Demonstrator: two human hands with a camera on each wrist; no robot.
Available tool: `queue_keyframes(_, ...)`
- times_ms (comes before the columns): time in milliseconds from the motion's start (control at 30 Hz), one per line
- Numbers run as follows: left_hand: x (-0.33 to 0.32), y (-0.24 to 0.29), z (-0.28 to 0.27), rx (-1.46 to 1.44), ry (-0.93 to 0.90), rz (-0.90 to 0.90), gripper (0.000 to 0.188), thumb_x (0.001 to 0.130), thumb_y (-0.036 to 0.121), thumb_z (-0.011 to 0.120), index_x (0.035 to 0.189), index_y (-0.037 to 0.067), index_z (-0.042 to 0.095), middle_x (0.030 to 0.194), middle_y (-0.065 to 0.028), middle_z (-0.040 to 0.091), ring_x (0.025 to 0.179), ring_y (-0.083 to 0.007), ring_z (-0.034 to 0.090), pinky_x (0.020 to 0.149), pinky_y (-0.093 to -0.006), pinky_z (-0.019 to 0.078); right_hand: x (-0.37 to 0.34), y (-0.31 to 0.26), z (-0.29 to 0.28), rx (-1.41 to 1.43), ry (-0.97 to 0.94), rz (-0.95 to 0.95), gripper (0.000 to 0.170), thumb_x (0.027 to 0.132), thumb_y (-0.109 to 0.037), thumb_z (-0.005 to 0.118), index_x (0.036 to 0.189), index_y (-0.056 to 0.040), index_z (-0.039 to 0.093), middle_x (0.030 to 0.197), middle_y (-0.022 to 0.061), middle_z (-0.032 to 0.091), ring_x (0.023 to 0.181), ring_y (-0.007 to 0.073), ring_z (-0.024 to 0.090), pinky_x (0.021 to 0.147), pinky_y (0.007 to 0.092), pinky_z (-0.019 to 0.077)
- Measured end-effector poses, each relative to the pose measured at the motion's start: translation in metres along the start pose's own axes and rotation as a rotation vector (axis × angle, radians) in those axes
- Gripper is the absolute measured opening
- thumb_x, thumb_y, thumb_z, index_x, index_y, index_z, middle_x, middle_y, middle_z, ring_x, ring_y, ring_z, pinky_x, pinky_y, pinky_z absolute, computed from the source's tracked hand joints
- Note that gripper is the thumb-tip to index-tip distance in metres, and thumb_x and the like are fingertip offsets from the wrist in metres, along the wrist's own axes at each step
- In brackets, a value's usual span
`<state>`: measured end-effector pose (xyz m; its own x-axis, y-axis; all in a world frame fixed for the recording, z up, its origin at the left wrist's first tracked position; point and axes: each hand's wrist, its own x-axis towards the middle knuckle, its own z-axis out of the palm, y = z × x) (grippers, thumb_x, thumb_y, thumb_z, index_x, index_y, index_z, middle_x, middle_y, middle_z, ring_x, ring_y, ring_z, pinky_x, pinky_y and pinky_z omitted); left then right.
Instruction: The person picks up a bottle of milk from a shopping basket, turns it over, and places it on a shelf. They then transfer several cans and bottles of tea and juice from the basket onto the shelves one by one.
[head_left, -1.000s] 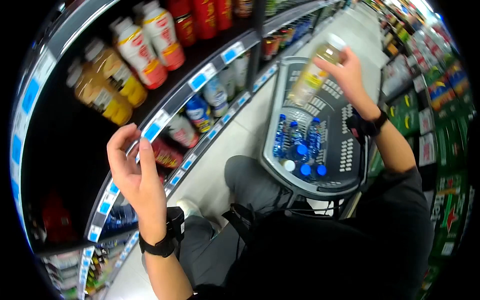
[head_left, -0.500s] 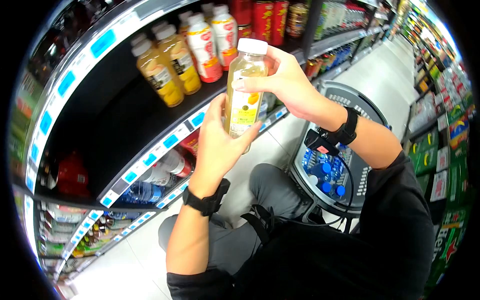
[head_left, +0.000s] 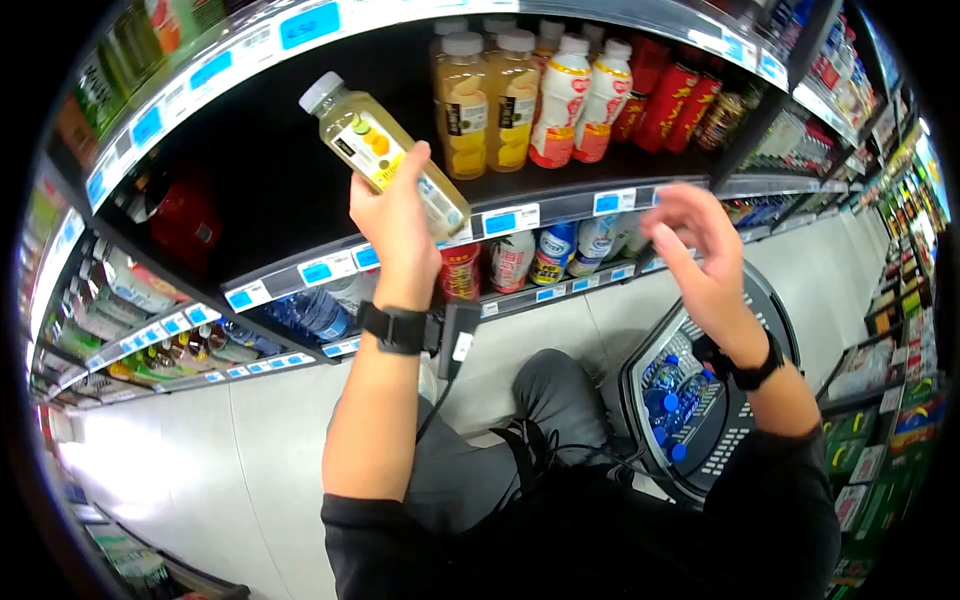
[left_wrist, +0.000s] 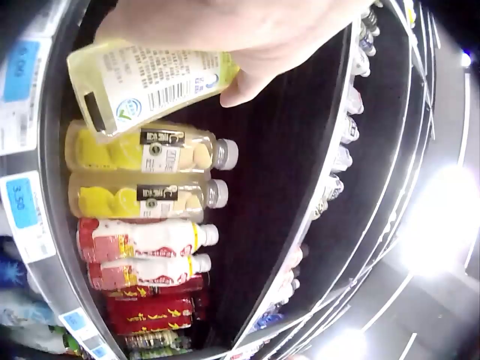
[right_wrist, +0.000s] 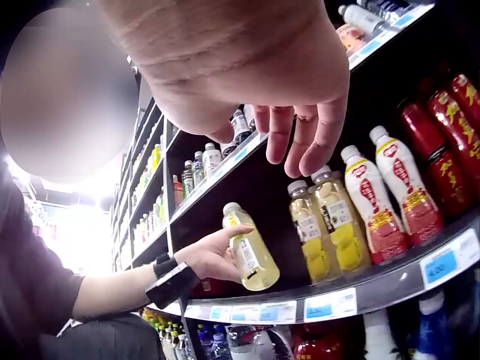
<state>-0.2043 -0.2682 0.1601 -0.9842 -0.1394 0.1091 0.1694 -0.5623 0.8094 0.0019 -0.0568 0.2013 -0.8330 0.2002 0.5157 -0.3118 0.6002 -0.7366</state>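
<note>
My left hand [head_left: 400, 225] grips a bottle of pale yellow juice [head_left: 372, 150] with a white cap, its thumb across the side. The bottle leans with its cap to the upper left, in front of the shelf [head_left: 290, 190]. In the left wrist view the juice bottle's base and barcode side show below the hand. My right hand [head_left: 705, 260] holds nothing, fingers loosely bent, near the shelf's front edge. Two juice bottles with yellow fruit labels [left_wrist: 142, 150] stand at the front of the shelf, beside white-and-red bottles [head_left: 562, 105].
Red cans [head_left: 680, 95] stand farther right on the shelf. A grey shopping basket [head_left: 785, 310] on the floor at my right contains several blue-capped water bottles [head_left: 662, 402]. Price tags [head_left: 510, 218] line the shelf edge. Stacked green cartons [head_left: 855, 430] stand across the aisle.
The juice bottle went from my right hand over the basket, through both hands, to my left hand alone at the shelf. My right hand let go and moved away rightward. The view turned left.
</note>
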Motion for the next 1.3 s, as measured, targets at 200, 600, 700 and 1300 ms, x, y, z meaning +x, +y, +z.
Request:
queue_keyframes(200, 0.069, 0.0, -0.003, 0.159, -0.041, 0.114, 0.033, 0.074, 0.003, 0.08, 0.101, -0.001, 0.061, 0.098, -0.0117, 0.068, 0.086, -0.019, 0.065, 0.077, -0.0342, 0.0523, -0.046, 0.022, -0.039, -0.054, 0.129, 0.168, 0.026, 0.094, -0.003, 0.058, 0.119, 0.001, 0.054, 0.089, 0.0037, 0.06, 0.081, 0.0101, 0.06, 0.075, 0.0238, 0.0488)
queue_keyframes(600, 0.146, -0.059, 0.004, 0.583, -0.318, 0.265, 0.037, 0.074, 0.008, 0.083, 0.102, -0.001, 0.061, 0.1, -0.0118, 0.071, 0.089, -0.0191, 0.068, 0.079, -0.0338, 0.0552, -0.136, 0.066, -0.097, -0.14, 0.345, 0.381, 0.015, 0.099, -0.01, 0.053, 0.111, -0.0012, 0.057, 0.076, 0.0014, 0.056, 0.069, 0.0072, 0.053, 0.063, 0.021, 0.0423)
queue_keyframes(700, 0.145, -0.053, 0.006, 0.613, -0.392, 0.22, 0.037, 0.077, 0.009, 0.082, 0.104, -0.002, 0.06, 0.101, -0.0126, 0.07, 0.09, -0.0187, 0.069, 0.079, -0.0332, 0.0556, -0.148, 0.07, -0.101, -0.167, 0.351, 0.421, 0.015, 0.098, -0.01, 0.055, 0.11, -0.0006, 0.058, 0.076, 0.0013, 0.057, 0.071, 0.0073, 0.054, 0.064, 0.0216, 0.0438)
queue_keyframes(1300, 0.139, -0.058, 0.02, 0.707, -0.287, 0.262, 0.052, 0.077, 0.009, 0.079, 0.119, -0.003, 0.05, 0.112, -0.0191, 0.066, 0.102, -0.0284, 0.066, 0.086, -0.038, 0.0529, -0.183, 0.086, -0.093, -0.178, 0.238, 0.538, 0.013, 0.096, -0.009, 0.057, 0.105, 0.0001, 0.059, 0.078, 0.0043, 0.062, 0.071, 0.0095, 0.059, 0.063, 0.0234, 0.0462)
